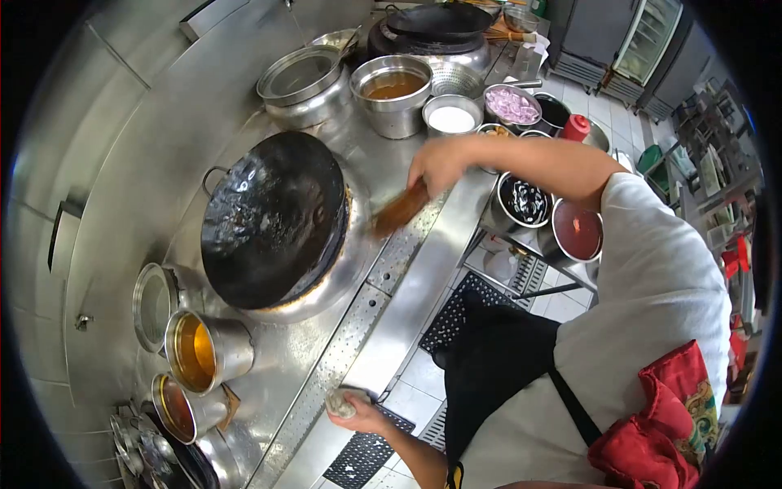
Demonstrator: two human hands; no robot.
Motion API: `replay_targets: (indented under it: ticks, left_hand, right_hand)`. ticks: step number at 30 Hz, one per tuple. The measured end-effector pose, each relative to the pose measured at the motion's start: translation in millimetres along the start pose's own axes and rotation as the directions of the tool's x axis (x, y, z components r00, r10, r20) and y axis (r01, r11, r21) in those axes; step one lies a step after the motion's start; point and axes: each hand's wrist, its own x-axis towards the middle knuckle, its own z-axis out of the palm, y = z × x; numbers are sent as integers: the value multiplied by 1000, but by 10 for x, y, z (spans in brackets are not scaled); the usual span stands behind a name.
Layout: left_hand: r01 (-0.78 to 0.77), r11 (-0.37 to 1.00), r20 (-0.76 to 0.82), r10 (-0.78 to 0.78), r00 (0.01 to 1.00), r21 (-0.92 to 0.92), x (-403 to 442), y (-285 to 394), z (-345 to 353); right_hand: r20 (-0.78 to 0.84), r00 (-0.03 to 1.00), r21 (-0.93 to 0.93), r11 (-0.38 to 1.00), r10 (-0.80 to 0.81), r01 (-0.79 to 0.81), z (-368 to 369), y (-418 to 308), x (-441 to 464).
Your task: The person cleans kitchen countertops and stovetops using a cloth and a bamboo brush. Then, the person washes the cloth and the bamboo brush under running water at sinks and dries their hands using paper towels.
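Observation:
My right hand (444, 165) is closed round a brown brush (399, 212), blurred by motion, whose bristles hang over the perforated strip at the stove's front. Left of the brush, a black wok (273, 220) sits tilted on its burner, wet and shiny inside. Down at the steel front edge, my left hand (358, 414) grips a crumpled greyish cloth (339, 403).
Pots with amber liquid (195, 352) and reddish oil (177, 410) stand at the lower left. A pot of brown broth (393, 85), a bowl of white powder (451, 120), sliced onions (511, 106) and dark sauce (525, 200) stand beyond. Another wok (440, 23) is at the back.

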Motion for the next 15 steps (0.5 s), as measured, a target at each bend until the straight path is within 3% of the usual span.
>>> replay_targets:
  ticks: [2,4,6,9,10,11,12,13,15]
  left_hand:
    - [0,1000,-16,1,1000,26,9,-53,96]
    - [-2,993,-20,4,1000,116,-9,-4,73]
    - [52,984,-2,-53,999,171,-18,38,56]
    - [68,982,26,-74,997,177,15,-43,48]
    - [99,979,23,-104,994,181,22,-27,41]
    - [129,976,21,-135,991,173,-2,4,67]
    - [86,986,29,-91,995,146,-63,16,109]
    - [35,992,32,-40,999,119,-110,2,149]
    - [-3,1000,56,3,998,3,-252,90,321]
  right_hand:
    - [25,986,152,975,163,-165,-559,148,-43]
    - [-18,973,108,968,231,-227,-718,671,581]
    - [-152,895,175,903,419,-393,-716,747,968]
    - [-12,877,-6,877,481,-481,-309,703,1110]
    - [-9,889,-24,888,458,-459,-127,561,880]
    - [-29,945,-52,944,324,-326,70,444,627]
    - [-120,929,50,936,351,-347,387,303,379]
    - [-82,947,-13,950,310,-312,747,288,280]
    - [-176,962,-1,978,207,-210,1081,-105,-181]
